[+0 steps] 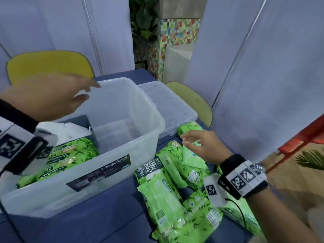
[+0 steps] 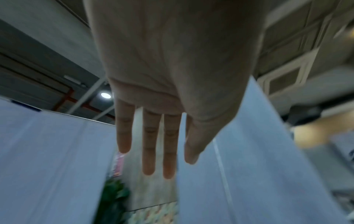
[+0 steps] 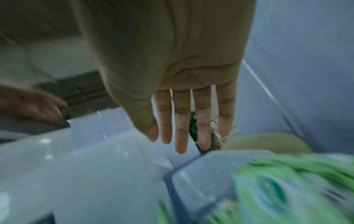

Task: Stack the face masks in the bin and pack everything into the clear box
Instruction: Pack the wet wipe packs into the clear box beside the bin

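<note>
Above the clear box (image 1: 122, 130): left hand (image 1: 52, 97), fingers (image 2: 149, 144) straight, apart, holding nothing. Right hand (image 1: 201, 148), fingers (image 3: 182, 121) straight, spread, empty, over loose green wipe packs (image 1: 168, 193) on blue table (image 1: 87, 223). Inside box: grey bin (image 1: 85, 123) with white face masks (image 1: 66, 130), more packs. Box lid (image 1: 168, 106) just behind; yellow chair (image 1: 49, 65) beyond.
</note>
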Tool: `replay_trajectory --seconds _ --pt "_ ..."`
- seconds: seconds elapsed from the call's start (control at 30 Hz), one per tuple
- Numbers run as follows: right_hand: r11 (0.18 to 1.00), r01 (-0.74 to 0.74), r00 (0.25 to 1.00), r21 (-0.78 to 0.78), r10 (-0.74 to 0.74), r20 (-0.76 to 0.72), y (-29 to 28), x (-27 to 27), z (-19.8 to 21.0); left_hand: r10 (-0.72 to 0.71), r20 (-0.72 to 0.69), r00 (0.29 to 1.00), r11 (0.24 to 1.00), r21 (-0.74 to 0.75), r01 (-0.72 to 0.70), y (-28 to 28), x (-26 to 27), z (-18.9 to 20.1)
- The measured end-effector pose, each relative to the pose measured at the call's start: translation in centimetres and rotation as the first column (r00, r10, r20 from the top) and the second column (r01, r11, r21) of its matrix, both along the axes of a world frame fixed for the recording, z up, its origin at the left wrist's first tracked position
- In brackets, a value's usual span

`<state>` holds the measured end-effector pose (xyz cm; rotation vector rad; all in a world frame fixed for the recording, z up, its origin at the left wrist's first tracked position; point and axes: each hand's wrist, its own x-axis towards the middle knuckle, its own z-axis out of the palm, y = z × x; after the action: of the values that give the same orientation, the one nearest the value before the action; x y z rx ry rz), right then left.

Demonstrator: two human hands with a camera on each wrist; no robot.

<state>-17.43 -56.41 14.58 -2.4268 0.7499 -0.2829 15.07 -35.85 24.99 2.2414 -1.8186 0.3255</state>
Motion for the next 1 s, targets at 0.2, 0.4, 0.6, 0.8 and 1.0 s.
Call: replay_trajectory --seconds 0.2,0.4,0.6,0.8,1.0 --pt "0.973 0.229 0.933 0.027 -0.211 -0.292 1.0 -5.5 -8.5 -0.331 -0.263 0.906 0.944 -0.11 0.312 -2.2 -15.6 -1.3" --pt "0.969 0.205 0.895 0.135 -0.13 -0.426 3.7 -9.1 -10.6 -0.196 -0.482 0.854 0.852 0.348 0.392 -4.4 -25.0 -14.0" --pt "0.92 0.386 0.846 -0.073 -0.385 -0.369 4.5 -15.2 -13.0 -0.086 -0.422 0.902 0.735 0.584 0.343 -4.0 -32.4 -22.3" --pt "0.904 0.379 0.716 -0.197 -0.422 -0.557 3.3 -19.6 -13.6 0.033 -0.28 0.96 0.761 0.629 0.157 -4.3 -35.2 -25.8" --pt "0.881 0.425 0.746 -0.21 -0.472 -0.469 2.0 -21.3 -14.0 0.082 -0.217 0.973 0.796 0.602 0.068 -4.9 -35.1 -26.4"
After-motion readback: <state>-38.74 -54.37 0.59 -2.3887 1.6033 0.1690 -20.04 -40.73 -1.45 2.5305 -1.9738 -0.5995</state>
